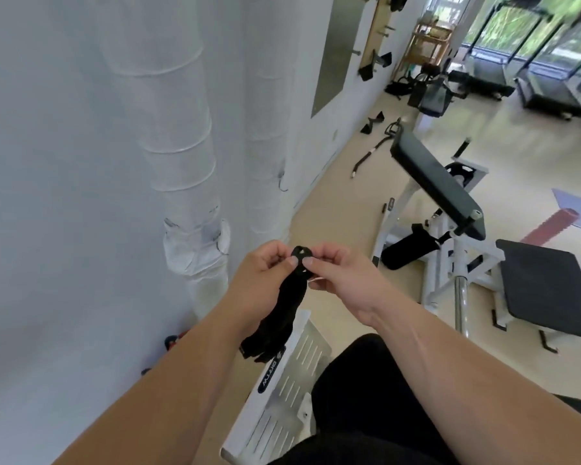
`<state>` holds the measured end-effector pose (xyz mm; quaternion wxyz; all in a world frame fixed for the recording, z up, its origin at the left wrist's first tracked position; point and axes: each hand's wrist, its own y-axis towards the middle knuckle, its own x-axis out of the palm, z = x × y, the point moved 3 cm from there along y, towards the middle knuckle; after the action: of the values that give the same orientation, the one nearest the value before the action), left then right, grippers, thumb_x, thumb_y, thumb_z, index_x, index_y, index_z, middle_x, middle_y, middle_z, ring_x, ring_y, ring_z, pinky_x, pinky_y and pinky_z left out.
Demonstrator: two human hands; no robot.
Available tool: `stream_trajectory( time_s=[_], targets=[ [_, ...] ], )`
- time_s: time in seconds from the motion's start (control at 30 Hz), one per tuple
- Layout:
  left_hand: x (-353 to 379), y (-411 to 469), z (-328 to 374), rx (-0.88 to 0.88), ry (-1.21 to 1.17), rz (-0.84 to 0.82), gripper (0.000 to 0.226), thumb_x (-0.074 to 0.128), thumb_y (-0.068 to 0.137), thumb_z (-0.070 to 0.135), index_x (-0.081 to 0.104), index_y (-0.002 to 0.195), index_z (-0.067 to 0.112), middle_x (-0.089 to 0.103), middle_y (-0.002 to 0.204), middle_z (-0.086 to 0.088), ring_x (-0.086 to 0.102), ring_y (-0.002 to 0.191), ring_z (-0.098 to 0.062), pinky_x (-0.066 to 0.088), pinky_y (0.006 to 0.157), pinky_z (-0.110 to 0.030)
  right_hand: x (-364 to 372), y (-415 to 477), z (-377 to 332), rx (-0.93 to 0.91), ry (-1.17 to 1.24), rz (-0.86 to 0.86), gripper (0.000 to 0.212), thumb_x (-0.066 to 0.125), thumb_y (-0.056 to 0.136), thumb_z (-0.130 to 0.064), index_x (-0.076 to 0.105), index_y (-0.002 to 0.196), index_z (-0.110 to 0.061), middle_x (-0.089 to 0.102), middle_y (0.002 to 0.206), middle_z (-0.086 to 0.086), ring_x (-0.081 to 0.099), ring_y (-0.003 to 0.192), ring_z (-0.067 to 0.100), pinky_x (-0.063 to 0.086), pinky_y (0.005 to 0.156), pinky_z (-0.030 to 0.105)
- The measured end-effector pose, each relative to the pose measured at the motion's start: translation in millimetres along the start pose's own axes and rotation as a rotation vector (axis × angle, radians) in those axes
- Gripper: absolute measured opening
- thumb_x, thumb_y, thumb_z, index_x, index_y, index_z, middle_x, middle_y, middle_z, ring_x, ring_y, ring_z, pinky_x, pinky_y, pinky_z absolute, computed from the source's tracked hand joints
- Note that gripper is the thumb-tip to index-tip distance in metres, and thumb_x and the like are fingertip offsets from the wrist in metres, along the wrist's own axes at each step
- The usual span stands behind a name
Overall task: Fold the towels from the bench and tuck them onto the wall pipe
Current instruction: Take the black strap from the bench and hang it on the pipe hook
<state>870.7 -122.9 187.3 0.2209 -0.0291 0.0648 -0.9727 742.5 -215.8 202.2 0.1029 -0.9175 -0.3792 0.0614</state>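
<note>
A black towel (pixel 275 317) hangs bunched in a narrow strip below my hands. Its top end is pinched between my left hand (pixel 265 276) and my right hand (pixel 336 276), which meet at chest height. The lower end of the towel dangles over a white slotted metal plate (pixel 292 380). Just left of my hands, two white wrapped wall pipes run up the wall: a thick one (pixel 178 142) and a thinner one (pixel 265 129). A black padded bench (pixel 550 290) stands to the right.
An inclined black pad on a white frame (pixel 436 182) stands ahead on the right. Loose cable handles (pixel 376 124) and a bar lie on the floor by the wall. Treadmills (pixel 557 78) line the far windows. A red roller (pixel 550 226) lies on a mat.
</note>
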Motion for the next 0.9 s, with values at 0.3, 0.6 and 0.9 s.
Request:
stream_trajectory(
  time_s=[0.3, 0.6, 0.9],
  targets=[
    [6.7, 68.4, -7.8, -0.108, -0.310, 0.042, 0.016, 0.053, 0.102, 0.009, 0.063, 0.090, 0.006, 0.067, 0.085, -0.011, 0.061, 0.080, -0.025, 0.051, 0.077, -0.039, -18.5, 73.0, 1.9, 0.004, 0.082, -0.093, 0.031, 0.052, 0.102, -0.019, 0.070, 0.076, -0.019, 0.065, 0.088, 0.002, 0.059, 0.087, 0.015, 0.048, 0.079, 0.034],
    [37.4, 200.1, -50.1, -0.203, 0.074, 0.216, 0.006, 0.065, 0.094, 0.011, 0.066, 0.089, 0.013, 0.067, 0.069, 0.004, 0.058, 0.061, -0.009, 0.046, 0.059, -0.020, -91.9, 218.6, 53.4, 0.040, -0.062, -0.322, 0.030, 0.050, 0.104, -0.022, 0.065, 0.077, -0.021, 0.061, 0.083, -0.002, 0.056, 0.085, 0.013, 0.046, 0.080, 0.031],
    [48.4, 316.7, -79.8, -0.292, 0.317, 0.491, 0.023, 0.055, 0.102, 0.019, 0.065, 0.082, 0.011, 0.062, 0.070, 0.005, 0.044, 0.054, -0.007, 0.035, 0.054, -0.019, -135.6, 361.9, 76.4, 0.034, -0.255, -0.497, 0.025, 0.052, 0.102, -0.024, 0.061, 0.079, -0.020, 0.063, 0.083, -0.001, 0.054, 0.082, 0.013, 0.046, 0.078, 0.028]
  ],
)
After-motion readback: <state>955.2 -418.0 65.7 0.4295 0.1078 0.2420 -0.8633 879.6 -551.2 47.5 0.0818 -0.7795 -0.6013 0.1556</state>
